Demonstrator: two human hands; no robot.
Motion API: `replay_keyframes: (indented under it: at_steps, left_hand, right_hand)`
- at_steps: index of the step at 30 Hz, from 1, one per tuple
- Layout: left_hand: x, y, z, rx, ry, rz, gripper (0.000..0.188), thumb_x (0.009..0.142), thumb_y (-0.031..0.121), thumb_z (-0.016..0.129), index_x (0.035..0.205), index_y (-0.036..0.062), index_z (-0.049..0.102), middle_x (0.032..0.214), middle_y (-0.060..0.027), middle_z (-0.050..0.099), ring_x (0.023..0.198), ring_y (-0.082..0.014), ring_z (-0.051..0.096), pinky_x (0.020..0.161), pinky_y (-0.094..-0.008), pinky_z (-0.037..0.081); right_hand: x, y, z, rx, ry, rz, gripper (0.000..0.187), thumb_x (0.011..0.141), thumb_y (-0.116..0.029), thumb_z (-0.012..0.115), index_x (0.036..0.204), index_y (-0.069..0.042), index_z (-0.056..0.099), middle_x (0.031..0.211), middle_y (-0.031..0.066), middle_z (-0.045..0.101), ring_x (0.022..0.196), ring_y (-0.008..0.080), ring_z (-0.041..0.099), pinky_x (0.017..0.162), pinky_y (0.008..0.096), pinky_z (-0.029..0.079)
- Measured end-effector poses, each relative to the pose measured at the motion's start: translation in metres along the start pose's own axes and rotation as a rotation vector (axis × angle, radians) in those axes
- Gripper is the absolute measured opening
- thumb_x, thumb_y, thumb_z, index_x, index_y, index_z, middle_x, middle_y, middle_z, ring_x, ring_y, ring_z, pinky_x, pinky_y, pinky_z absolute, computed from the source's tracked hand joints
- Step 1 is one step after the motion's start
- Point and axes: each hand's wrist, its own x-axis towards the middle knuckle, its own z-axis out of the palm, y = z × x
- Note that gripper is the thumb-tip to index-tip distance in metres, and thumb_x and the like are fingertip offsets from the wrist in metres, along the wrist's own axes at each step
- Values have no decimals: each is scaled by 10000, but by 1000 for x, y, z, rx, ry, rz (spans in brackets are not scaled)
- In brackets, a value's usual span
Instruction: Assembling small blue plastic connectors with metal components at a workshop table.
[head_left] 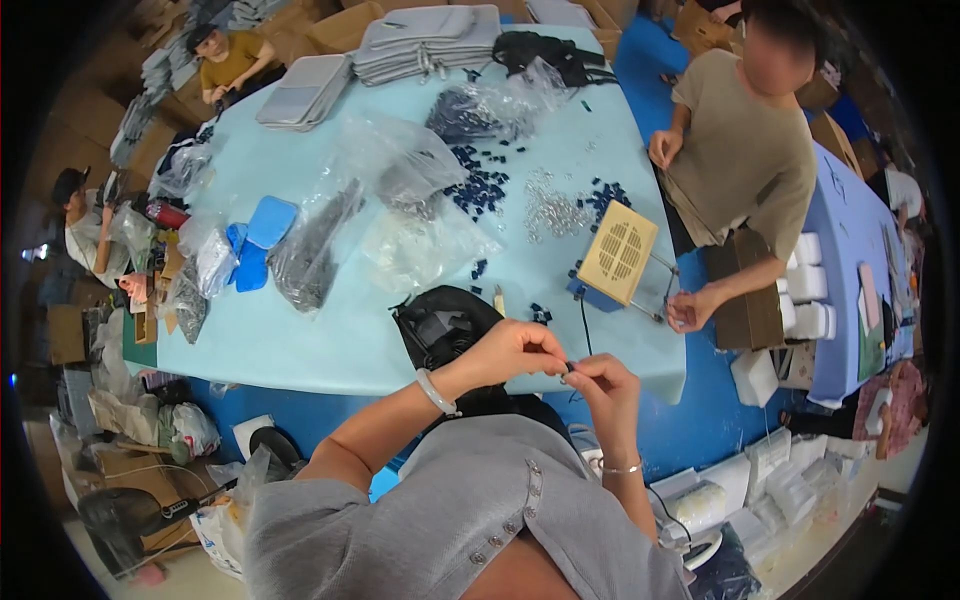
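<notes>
In front of my chest, just past the table's near edge, my two hands meet. My left hand point(515, 352) is closed in a pinch, its fingertips at a small dark piece point(570, 367). The thumb and fingers of my right hand point(607, 382) pinch the same piece from the other side. Fingertips cover most of it, so its exact kind cannot be made out. A black bag point(440, 325) lies beyond my left wrist on the table's edge. Several small dark blue pieces point(541, 314) lie on the tabletop just beyond my hands.
The pale blue table point(350, 345) bears a beige vented machine point(620, 252) with metal rods; a co-worker's hand point(690, 310) is at one. Farther in are dark blue pieces point(477, 190), silver metal parts point(555, 208), clear plastic bags point(420, 160) and stacked grey cases point(425, 45).
</notes>
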Motion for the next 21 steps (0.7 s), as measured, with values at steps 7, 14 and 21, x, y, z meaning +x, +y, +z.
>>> replay_keyframes:
  at_steps: [7,14,21]
  left_hand:
    - [-8,10,-3,106,-98,12,68,763,41,666,809,12,627,774,-6,605,697,-60,545,629,-207,433]
    - [-13,6,-4,13,-192,22,96,767,83,679,822,17,638,744,-11,637,678,-53,569,609,-193,444]
    - [-19,2,4,-143,-186,-43,97,770,42,669,812,13,587,790,13,566,722,-47,529,636,-200,429]
  right_hand:
    - [-7,-19,-1,-315,-107,-152,107,698,-4,713,736,-18,614,717,24,586,652,87,534,599,202,419]
    - [-8,-14,-3,86,-288,198,127,728,7,690,748,-20,567,751,-15,547,672,53,496,630,183,409]
    - [-10,-10,3,107,-258,129,112,752,-17,658,783,-19,550,798,-2,523,732,72,487,680,193,396]
